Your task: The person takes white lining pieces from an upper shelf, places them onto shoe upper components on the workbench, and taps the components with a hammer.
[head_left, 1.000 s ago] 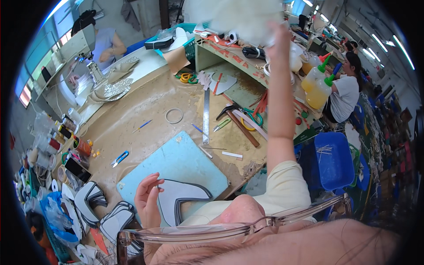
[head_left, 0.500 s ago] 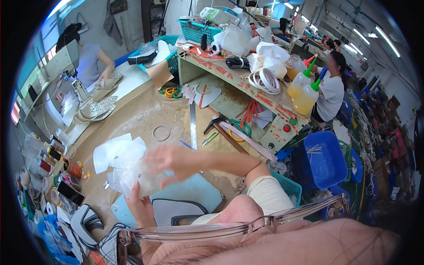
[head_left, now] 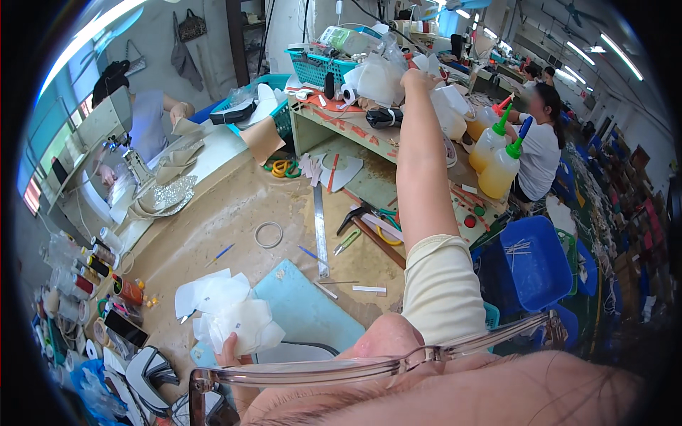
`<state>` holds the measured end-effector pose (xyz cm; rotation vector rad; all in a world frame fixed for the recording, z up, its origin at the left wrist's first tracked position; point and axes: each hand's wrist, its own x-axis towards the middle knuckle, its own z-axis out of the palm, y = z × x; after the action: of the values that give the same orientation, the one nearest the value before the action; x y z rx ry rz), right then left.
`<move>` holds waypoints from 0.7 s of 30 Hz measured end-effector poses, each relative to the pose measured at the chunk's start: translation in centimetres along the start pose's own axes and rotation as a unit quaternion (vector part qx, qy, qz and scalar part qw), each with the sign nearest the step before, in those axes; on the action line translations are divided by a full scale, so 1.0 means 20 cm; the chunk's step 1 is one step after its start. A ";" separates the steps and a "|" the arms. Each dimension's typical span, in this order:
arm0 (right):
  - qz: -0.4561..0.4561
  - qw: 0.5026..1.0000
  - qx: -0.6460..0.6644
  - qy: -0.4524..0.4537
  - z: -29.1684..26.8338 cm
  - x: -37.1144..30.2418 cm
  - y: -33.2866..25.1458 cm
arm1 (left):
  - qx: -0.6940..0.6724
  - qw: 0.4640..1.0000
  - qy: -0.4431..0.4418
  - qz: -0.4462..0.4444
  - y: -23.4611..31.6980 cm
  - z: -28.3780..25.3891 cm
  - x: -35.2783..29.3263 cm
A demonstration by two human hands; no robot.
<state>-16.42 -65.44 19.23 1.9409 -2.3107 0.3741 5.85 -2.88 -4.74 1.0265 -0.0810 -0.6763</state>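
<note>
Near the lower edge, my left hand [head_left: 229,353] grips a fanned stack of thin white cut pieces [head_left: 241,325], its thumb on top. More white pieces [head_left: 206,291] lie beside the stack on the brown work table. My right arm stretches far forward over the raised bench. At its end, my right hand [head_left: 419,79] is at a heap of white translucent pieces [head_left: 376,79]; its fingers are mostly hidden. A light blue board [head_left: 305,298] lies under the held stack, with a dark-edged grey panel [head_left: 298,351] partly covered in front.
A steel ruler [head_left: 320,227], hammer [head_left: 376,238], green cutter [head_left: 347,241] and tape ring [head_left: 268,234] lie on the table. Glue bottles [head_left: 501,170] stand at the bench's right end. A blue bin [head_left: 533,263] is below. Thread spools [head_left: 85,273] line the left. Co-workers sit left and right.
My right hand has gone from above the held stack out to the heap on the raised bench. My left hand still holds its pieces, and the view has shifted slightly.
</note>
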 end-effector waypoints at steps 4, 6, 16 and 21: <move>-0.013 0.983 0.186 0.007 -0.05 0.06 0.06 | 0.004 1.000 -0.007 -0.006 0.00 0.00 0.02; -0.013 0.970 0.231 0.076 -0.17 0.02 0.10 | 0.002 1.000 -0.011 0.000 0.00 -0.01 0.02; -0.301 0.508 0.805 0.051 -0.47 -0.40 0.18 | 0.173 0.966 0.060 0.185 0.11 -0.07 0.39; -0.421 0.253 0.800 -0.345 -0.04 -1.09 -0.11 | 0.238 0.911 0.090 0.326 0.14 0.10 0.29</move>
<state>-10.37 -44.78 15.22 -1.2509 -0.3490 -0.8829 11.03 -6.65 -2.76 1.4264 -0.4249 0.0644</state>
